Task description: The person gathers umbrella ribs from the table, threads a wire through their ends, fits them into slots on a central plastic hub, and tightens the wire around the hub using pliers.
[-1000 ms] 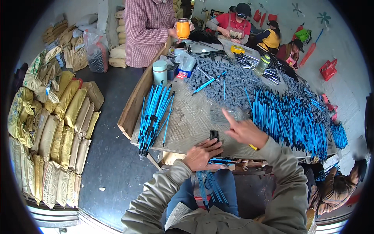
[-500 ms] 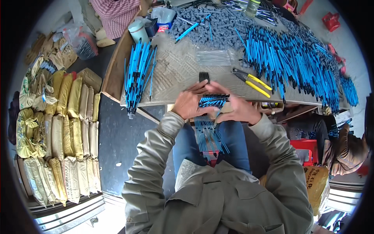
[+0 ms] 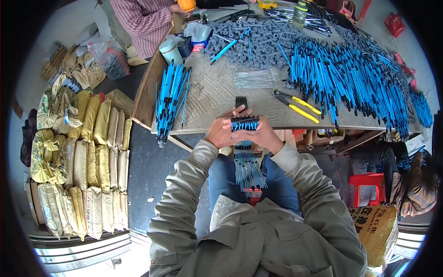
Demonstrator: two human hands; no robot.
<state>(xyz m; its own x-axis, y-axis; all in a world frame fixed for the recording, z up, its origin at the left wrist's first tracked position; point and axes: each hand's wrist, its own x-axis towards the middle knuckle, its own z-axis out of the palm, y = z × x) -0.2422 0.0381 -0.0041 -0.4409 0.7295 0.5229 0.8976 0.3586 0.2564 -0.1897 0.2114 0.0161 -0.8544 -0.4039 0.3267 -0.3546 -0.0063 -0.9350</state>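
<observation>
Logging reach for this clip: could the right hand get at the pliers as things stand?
Likely yes, once the right hand lets go of the blue rods: the pliers lie uncovered on the table, ahead and to that hand's right, with nothing visible in between.

The tabletop (image 3: pixel 207 101) was lit evenly and softly, while the space beneath it was left in shade. Glare was burnt to white at lower left and lower right. Straight edges were bowed, and detail was softened toward the black-ringed rim.
</observation>
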